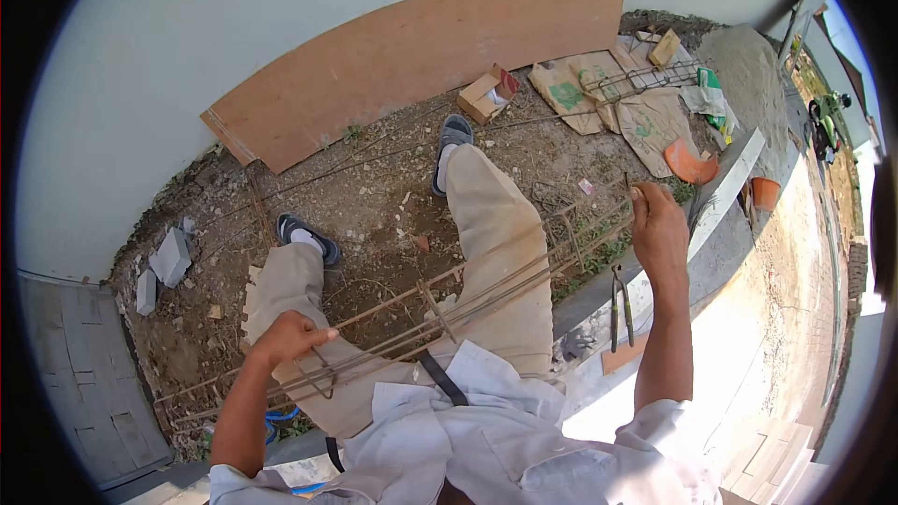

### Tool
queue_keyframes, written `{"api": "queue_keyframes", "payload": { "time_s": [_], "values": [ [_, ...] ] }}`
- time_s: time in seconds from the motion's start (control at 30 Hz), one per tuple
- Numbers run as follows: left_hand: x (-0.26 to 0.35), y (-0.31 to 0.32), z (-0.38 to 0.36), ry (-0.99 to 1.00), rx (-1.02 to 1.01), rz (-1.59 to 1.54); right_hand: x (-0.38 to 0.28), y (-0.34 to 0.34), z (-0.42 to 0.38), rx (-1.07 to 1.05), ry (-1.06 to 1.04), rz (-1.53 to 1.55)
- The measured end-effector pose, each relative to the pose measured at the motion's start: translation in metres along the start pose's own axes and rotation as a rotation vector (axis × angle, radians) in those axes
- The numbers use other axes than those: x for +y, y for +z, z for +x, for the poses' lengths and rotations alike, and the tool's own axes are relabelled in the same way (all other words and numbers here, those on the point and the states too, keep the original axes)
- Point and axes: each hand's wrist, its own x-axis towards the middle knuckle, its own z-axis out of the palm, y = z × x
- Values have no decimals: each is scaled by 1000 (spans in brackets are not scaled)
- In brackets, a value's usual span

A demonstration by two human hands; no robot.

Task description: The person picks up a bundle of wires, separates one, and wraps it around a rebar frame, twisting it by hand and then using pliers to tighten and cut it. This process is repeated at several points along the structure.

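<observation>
A long, narrow rebar cage (440,304) of thin rusty rods with bent stirrups lies across my lap, slanting up to the right. My left hand (288,337) is closed on its top rod near one stirrup, thumb stretched along the rod. At the cage's right end my right hand (660,232) is closed, fingers pinched around a rod end; the exact grip is partly hidden by the hand. Just below that hand, a pair of pincers (621,313) rests on the concrete ledge, handles toward me.
A brown plywood sheet (421,61) leans on the white wall. An open cardboard box (488,96), paper sacks (645,122), another rebar cage (645,79) and a broken orange pot (690,164) lie ahead. Grey blocks (170,257) sit left. A long rod crosses the soil beyond my feet.
</observation>
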Motion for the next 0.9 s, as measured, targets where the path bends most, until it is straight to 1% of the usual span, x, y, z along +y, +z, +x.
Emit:
{"api": "queue_keyframes", "payload": {
  "time_s": [0.03, 0.1, 0.13, 0.23, 0.33, 0.37, 0.43, 0.47, 0.53, 0.57, 0.63, 0.73, 0.83, 0.87, 0.9],
  "values": [
    [0, -2, 4, 8, 73, -15, 0, -2, -4, -33, 29, 36],
    [1, -7, 10, 37, 123, 60, 1, -6, -17, -100, 93, 109],
    [2, -10, 11, 52, 149, 95, 6, 2, -25, -127, 92, 143],
    [10, -10, 6, 48, 166, -129, 15, 29, -52, -217, 148, 241],
    [-3, -7, -4, 305, 483, 109, 5, 47, -72, -285, 231, 262],
    [-3, -5, -14, 289, 512, 40, 3, 53, -79, -275, 222, 269],
    [17, -3, -45, 267, 569, -97, 1, 65, -88, -247, 210, 280],
    [23, 4, -55, 283, 530, -94, -2, 68, -90, -269, 239, 326],
    [31, 18, -73, 298, 464, -91, 3, 79, -94, -249, 214, 326],
    [34, 24, -77, 391, 504, 48, 3, 85, -94, -245, 190, 334],
    [34, 39, -83, 539, 582, 327, -1, 82, -90, -282, 223, 337],
    [35, 58, -85, 436, 908, 107, -2, 82, -89, -317, 218, 360],
    [22, 72, -86, 115, 1049, -62, 7, 89, -94, -271, 189, 444],
    [24, 74, -89, 3, 987, -187, 8, 89, -94, -270, 181, 447],
    [18, 76, -90, -24, 881, -278, 23, 99, -94, -307, 205, 444]
  ]
}}
